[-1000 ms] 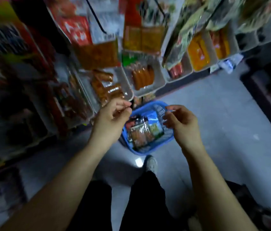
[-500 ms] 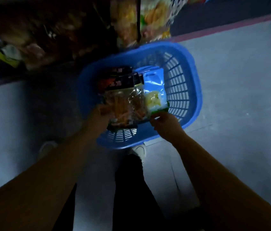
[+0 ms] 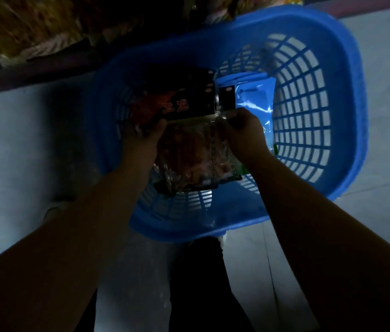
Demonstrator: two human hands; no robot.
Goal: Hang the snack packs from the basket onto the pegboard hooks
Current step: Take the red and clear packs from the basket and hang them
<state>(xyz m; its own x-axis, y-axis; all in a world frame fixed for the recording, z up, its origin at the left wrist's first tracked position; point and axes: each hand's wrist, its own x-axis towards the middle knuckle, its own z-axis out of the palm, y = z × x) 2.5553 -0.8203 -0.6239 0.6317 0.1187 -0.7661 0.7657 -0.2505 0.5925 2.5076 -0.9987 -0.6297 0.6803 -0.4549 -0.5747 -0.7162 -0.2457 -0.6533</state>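
A blue plastic basket [image 3: 318, 97] stands on the floor right below me. Inside lie a dark red-and-black snack pack [image 3: 179, 97], a blue pack [image 3: 256, 97] and, on top, a clear pack of orange-brown snacks [image 3: 189, 154]. My left hand [image 3: 143, 140] grips the clear pack's upper left corner. My right hand [image 3: 244, 133] pinches its upper right edge, covering part of the blue pack. The scene is dim; no pegboard hook shows.
Blurred packaged goods on the bottom shelf [image 3: 45, 32] fill the top left. Grey floor [image 3: 385, 212] surrounds the basket. My dark trouser legs [image 3: 201, 283] and a shoe [image 3: 55, 209] are below the basket.
The view dropped from the shelves to the basket and drew closer. Both hands reached down in and moved up the clear pack to take hold of its upper edge.
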